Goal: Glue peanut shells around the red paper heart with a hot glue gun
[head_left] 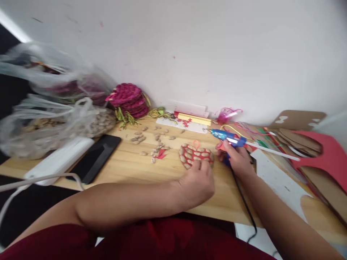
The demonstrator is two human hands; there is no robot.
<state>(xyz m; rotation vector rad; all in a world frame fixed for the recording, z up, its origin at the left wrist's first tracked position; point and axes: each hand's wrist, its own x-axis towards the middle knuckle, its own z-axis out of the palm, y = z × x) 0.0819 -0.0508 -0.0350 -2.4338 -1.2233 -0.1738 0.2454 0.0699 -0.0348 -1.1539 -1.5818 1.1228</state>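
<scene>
A red piece covered with rows of peanuts (197,152), with an orange loop at its top, lies on the wooden table (130,173). My left hand (199,184) is closed at its lower edge, fingertips pressed down; whatever they hold, if anything, is hidden. My right hand (237,157) is wrapped round the handle of a blue glue gun (226,136), its nozzle pointing left above the table and a white glue stick (273,151) sticking out behind. Loose peanuts (138,137) and small red paper pieces (161,154) are scattered left of the red piece.
Plastic bags of peanuts (100,121), a white power strip (58,160) and a black phone (96,157) are at left. Magenta stacked pieces (128,99) stand by the wall. Red sheets (328,155) and cardboard (300,117) lie at right. A black cord (244,198) hangs over the front edge.
</scene>
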